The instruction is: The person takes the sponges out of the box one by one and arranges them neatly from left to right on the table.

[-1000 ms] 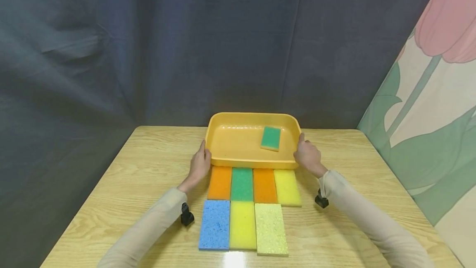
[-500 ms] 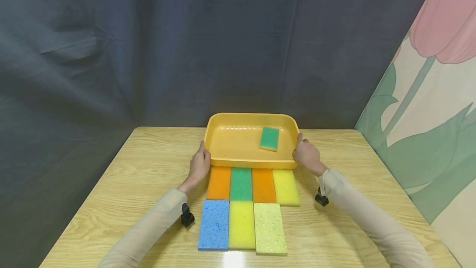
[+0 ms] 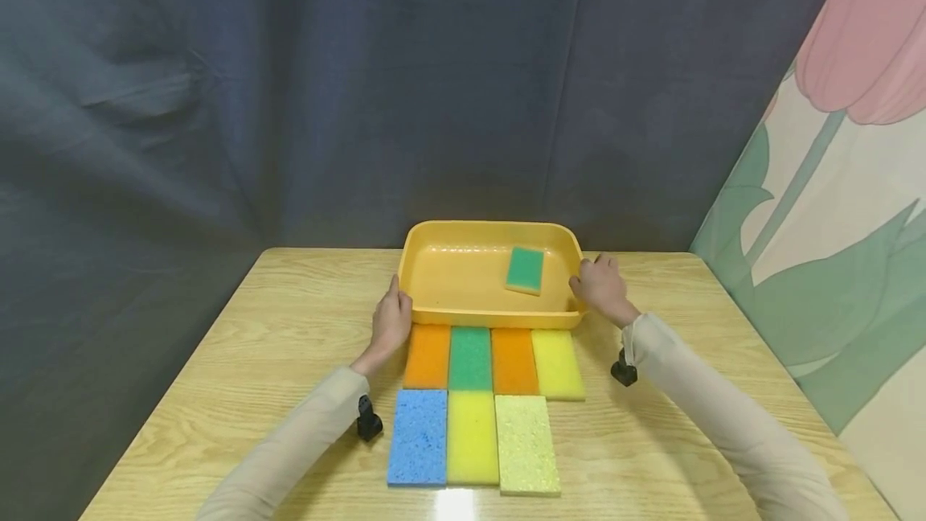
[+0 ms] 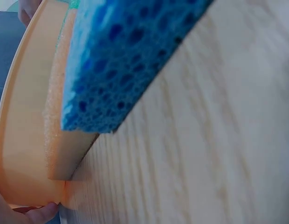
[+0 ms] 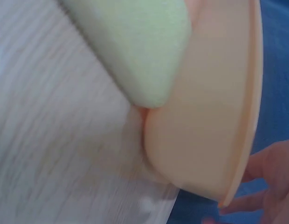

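Note:
A yellow tray (image 3: 463, 318) stands at the table's far side, holding a small green-topped sponge (image 3: 525, 269). My left hand (image 3: 391, 318) holds the tray's front left corner, thumb at the front and fingers along the side. At the right, my right hand (image 3: 602, 288) has bent fingers, with thumb and a finger about the tray's rim. Against the tray's front lies a row of sponges: orange (image 3: 428, 356), green (image 3: 470, 358), orange (image 3: 514, 362) and yellow (image 3: 558, 364). Nearer lie a blue sponge (image 3: 417, 437), a yellow sponge (image 3: 473, 437) and a speckled pale-yellow sponge (image 3: 526, 445).
A dark curtain (image 3: 434, 87) hangs just behind the wooden table (image 3: 289, 320). On the right is a wall with a painted tulip (image 3: 854, 47). Bare tabletop shows on both sides of the tray and sponges.
My right hand has risen slightly on the tray's right edge, its index finger now bent instead of stretched along the rim. The left hand, tray and sponges have stayed in place.

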Action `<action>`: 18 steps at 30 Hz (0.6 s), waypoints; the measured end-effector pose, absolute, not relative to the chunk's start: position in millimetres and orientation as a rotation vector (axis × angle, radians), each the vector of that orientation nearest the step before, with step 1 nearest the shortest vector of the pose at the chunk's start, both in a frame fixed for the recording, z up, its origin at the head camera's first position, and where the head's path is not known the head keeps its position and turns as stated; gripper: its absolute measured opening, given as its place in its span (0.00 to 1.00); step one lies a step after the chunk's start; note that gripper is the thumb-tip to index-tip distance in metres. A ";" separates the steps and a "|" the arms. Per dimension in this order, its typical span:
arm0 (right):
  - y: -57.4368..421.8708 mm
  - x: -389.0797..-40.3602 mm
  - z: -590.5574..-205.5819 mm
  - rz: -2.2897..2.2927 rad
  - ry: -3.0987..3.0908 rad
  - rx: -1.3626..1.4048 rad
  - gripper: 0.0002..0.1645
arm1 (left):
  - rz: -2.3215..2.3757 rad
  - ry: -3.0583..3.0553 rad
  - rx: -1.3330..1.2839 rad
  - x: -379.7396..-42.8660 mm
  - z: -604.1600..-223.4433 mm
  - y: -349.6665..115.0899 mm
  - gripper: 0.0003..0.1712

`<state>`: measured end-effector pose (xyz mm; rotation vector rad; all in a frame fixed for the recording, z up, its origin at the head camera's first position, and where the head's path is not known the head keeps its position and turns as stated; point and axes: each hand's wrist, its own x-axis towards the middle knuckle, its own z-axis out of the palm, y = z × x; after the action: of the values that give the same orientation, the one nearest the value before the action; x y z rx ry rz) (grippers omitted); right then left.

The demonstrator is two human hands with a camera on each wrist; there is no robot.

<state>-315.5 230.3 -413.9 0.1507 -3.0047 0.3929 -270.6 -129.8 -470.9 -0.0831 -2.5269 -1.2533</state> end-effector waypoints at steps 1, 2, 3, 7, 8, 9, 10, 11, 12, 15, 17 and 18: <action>229.4 -315.2 -412.2 0.376 -2.977 0.163 0.16 | -1.252 -2.525 -0.080 -270.7 -471.2 -129.4 0.30; 228.6 -315.5 -411.2 0.357 -2.953 0.179 0.16 | -1.252 -2.523 -0.079 -270.5 -471.2 -129.0 0.30; 227.7 -315.6 -410.0 0.344 -2.925 0.195 0.17 | -1.252 -2.519 -0.078 -270.3 -471.1 -128.7 0.30; 223.2 -319.5 -411.1 0.345 -2.823 0.250 0.15 | -1.235 -2.509 -0.083 -270.3 -470.8 -128.7 0.29; 222.1 -321.0 -412.6 0.360 -2.806 0.255 0.15 | -1.236 -2.508 -0.082 -270.2 -470.6 -128.7 0.29; 220.8 -321.9 -414.0 0.386 -2.790 0.254 0.15 | -1.237 -2.510 -0.080 -270.6 -470.7 -128.8 0.29; 219.5 -323.3 -416.1 0.407 -2.773 0.256 0.16 | -1.239 -2.516 -0.076 -270.7 -470.8 -128.8 0.29; 217.9 -324.9 -418.1 0.431 -2.757 0.260 0.17 | -1.240 -2.520 -0.073 -271.0 -471.0 -129.0 0.29; 216.1 -326.2 -420.1 0.457 -2.744 0.261 0.17 | -1.244 -2.523 -0.074 -271.4 -471.6 -129.1 0.29; 209.8 -328.8 -425.5 0.501 -2.715 0.274 0.16 | -1.261 -2.527 -0.065 -271.4 -472.1 -129.2 0.30; 205.6 -329.9 -427.7 0.527 -2.723 0.286 0.15 | -1.267 -2.520 -0.071 -271.5 -472.6 -129.1 0.30; 203.8 -329.7 -428.1 0.537 -2.736 0.285 0.15 | -1.270 -2.516 -0.077 -271.4 -472.7 -128.9 0.30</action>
<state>-329.7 203.8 -428.1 0.2847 -2.7357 0.5375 -271.4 -128.9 -472.7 -0.0774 -2.5156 -1.2703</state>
